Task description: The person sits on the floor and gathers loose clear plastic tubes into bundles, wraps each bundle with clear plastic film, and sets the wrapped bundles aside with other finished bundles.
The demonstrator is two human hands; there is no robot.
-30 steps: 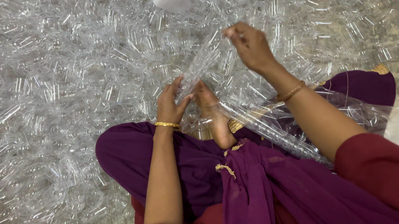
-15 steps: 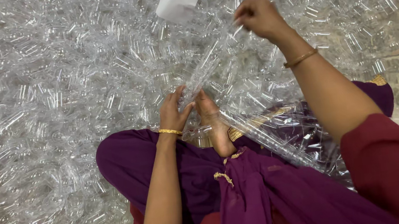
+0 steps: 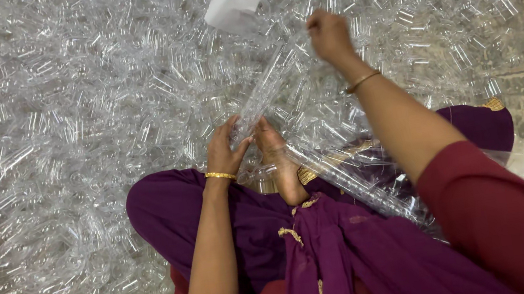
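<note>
Our right hand [image 3: 330, 35] is rising toward the upper frame, pinching the top of a clear stacked-cup column [image 3: 268, 89] — light, slippery, crushable — while our left hand [image 3: 225, 148] is gripping its base at centre.

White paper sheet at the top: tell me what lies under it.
The white paper sheet rests on the heap of clear plastic pieces that spreads all around it. Whatever lies directly beneath the sheet is covered.

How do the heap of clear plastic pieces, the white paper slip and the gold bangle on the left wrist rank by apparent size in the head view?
1. Heap of clear plastic pieces
2. White paper slip
3. Gold bangle
</note>
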